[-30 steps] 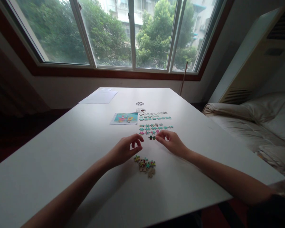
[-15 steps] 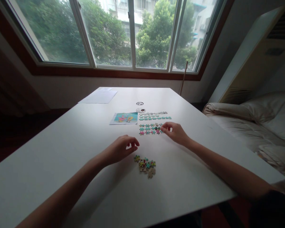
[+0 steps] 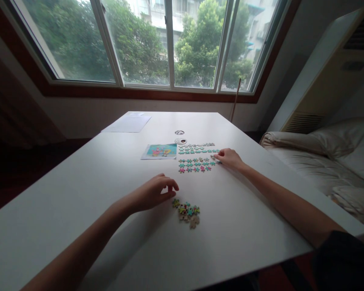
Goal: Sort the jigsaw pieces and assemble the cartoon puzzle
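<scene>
Your right hand (image 3: 230,158) lies right of the frame's centre, at the right-hand end of the sorted rows (image 3: 196,161) of jigsaw pieces. Its fingers (image 3: 221,155) are narrow and drawn together, with the tips on the end piece (image 3: 214,157). You cannot tell from here whether they pinch the piece or only press on it.

Your left hand (image 3: 153,193) rests just below centre. Its fingers (image 3: 169,186) are curled with the thumb close to the forefinger, and whether anything sits between them cannot be told. It is just beside the loose heap (image 3: 187,212) of mixed pieces, at the heap's upper left edge.

Judge these pieces as very light, thin and stiff, probably card. They lie flat on the smooth white worktop (image 3: 79,194), so they will likely skid rather than lift if you push from the side. Take one by opposite edges with thumb and forefinger, or press a fingertip down on it and slide it. Avoid gripping the little tabs, which look like the weakest part. In the rows the neighbours sit close, so a broad touch could nudge several at once. In the heap the pieces overlap, so take the top one first.

The picture card (image 3: 159,151) lies left of the rows, and a sheet of paper (image 3: 127,123) lies further up the frame.
</scene>
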Demonstrator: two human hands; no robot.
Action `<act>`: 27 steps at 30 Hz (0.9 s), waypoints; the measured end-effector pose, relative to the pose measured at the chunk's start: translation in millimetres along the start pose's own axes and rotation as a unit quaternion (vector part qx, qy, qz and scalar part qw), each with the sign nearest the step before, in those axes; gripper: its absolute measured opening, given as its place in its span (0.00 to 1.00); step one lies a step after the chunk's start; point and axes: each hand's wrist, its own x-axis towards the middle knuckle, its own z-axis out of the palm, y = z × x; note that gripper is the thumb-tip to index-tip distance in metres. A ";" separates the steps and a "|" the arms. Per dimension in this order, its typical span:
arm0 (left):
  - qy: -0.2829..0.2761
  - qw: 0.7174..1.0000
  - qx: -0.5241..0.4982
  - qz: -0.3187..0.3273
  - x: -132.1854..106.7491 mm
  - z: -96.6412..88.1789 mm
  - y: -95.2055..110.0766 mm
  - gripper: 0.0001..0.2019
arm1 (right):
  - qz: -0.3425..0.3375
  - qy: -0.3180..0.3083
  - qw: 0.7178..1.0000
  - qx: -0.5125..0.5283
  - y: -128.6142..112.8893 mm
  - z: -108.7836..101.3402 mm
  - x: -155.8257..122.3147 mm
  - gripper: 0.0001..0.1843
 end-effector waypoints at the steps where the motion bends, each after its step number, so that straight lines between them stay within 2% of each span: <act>1: -0.001 1.000 -0.001 0.000 0.2 -0.1 -0.3 0.08 | -0.006 0.004 1.000 -0.007 0.5 -0.5 0.7 0.17; 6: -0.023 1.000 -0.012 0.003 -0.8 -1.7 -0.7 0.09 | -0.090 -0.014 0.996 -0.004 3.6 0.9 8.8 0.12; 11: -0.060 0.998 -0.029 0.015 -3.0 -4.9 2.5 0.08 | -0.131 -0.045 0.990 0.009 3.4 7.1 12.4 0.11; 18: -0.095 0.995 -0.044 0.008 -4.1 -8.9 9.4 0.09 | -0.138 -0.049 0.989 0.014 1.2 6.7 9.4 0.10; 27: -0.090 0.996 -0.008 0.005 -2.6 -6.3 8.5 0.06 | -0.138 -0.049 0.989 0.017 3.0 5.0 8.8 0.09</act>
